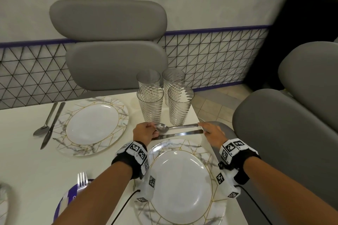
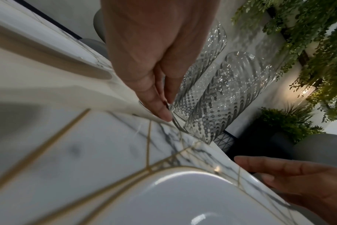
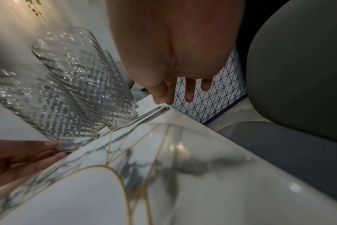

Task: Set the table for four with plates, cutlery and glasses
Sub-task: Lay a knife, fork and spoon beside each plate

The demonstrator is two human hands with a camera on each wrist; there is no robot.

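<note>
A spoon [image 1: 175, 127] and a knife [image 1: 181, 134] lie side by side across the table, between the near marble plate [image 1: 182, 144] and several ribbed glasses [image 1: 150, 104]. My left hand [image 1: 152, 130] touches the spoon's bowl and the knife's tip with its fingertips. My right hand [image 1: 202, 127] rests straight fingers against the two handle ends. In the right wrist view the right hand [image 3: 175, 94] hangs just past the handle ends [image 3: 154, 112]. In the left wrist view the left hand's fingertips [image 2: 164, 109] meet the table beside the glasses [image 2: 221, 99].
A second marble plate [image 1: 102, 100] sits at the far left place with a spoon [image 1: 43, 128] and knife [image 1: 51, 128] to its left. A fork [image 1: 82, 179] lies on a purple-patterned plate at the lower left. Grey chairs [image 1: 285, 133] stand at the right edge and behind.
</note>
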